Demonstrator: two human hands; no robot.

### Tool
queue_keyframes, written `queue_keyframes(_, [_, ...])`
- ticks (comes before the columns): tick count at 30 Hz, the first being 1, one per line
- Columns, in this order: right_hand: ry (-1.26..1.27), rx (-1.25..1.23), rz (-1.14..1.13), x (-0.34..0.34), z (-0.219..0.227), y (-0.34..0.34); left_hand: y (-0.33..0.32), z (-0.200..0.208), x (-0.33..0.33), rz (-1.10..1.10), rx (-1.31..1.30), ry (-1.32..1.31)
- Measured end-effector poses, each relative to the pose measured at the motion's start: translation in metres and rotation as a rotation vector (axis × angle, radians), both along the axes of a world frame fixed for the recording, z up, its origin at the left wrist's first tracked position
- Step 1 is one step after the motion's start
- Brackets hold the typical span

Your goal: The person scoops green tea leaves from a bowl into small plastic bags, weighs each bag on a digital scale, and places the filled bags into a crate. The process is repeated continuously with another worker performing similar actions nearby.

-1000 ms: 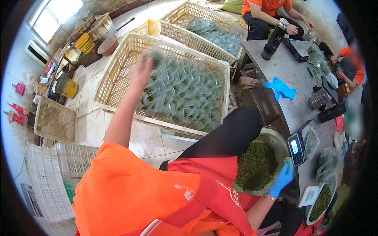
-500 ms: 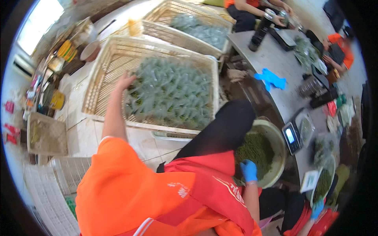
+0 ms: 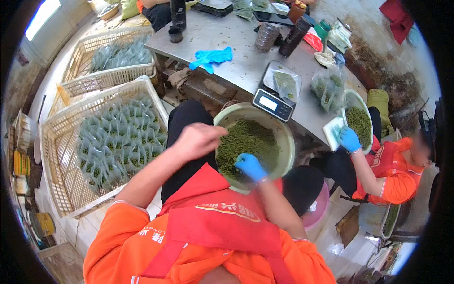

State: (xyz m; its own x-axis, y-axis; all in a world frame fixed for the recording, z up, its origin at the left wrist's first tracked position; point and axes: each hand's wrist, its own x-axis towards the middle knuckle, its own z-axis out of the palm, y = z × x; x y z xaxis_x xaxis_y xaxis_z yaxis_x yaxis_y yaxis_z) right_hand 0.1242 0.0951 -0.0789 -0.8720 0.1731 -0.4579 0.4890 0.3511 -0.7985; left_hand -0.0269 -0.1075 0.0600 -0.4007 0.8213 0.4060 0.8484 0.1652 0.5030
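A wide pale-green basin stands between my knees, partly filled with small, dark-green, dried leaf bits that look like tea. My bare left hand hovers at the basin's left rim, fingers curled together; whatever they may hold is hidden. Inside the basin, my right hand in a blue glove is closed at the surface of the leaves, its fingertips hard to make out. Just beyond the basin, a digital scale on the table edge carries a clear bag with some green leaves inside.
On my left, a cream plastic crate holds rows of filled clear bags; another crate is behind it. The metal table bears a blue glove and dark bottles. A co-worker sits at right by another basin.
My left hand has left the bags in the crate and come over to the basin. The gloved right hand is still in the basin. My view has turned to the right.
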Motion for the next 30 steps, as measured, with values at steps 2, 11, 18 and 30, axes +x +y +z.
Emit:
queue_keyframes(2, [-0.071,-0.145,-0.046,0.002,0.054,0.006,0.035,-0.015,0.022,-0.155,-0.312,-0.194])
queue_keyframes(11, [0.643,0.692,-0.242,-0.022,0.139,0.060,0.080,-0.061,0.038,-0.167,-0.341,-0.312])
queue_keyframes(18, [0.210,0.978,-0.347,-0.101,0.148,0.095,0.078,-0.064,0.033,-0.124,-0.234,-0.293])
queue_keyframes(30, [0.508,-0.041,-0.535,-0.032,0.118,0.047,0.094,-0.043,0.033,-0.030,0.090,-0.603])
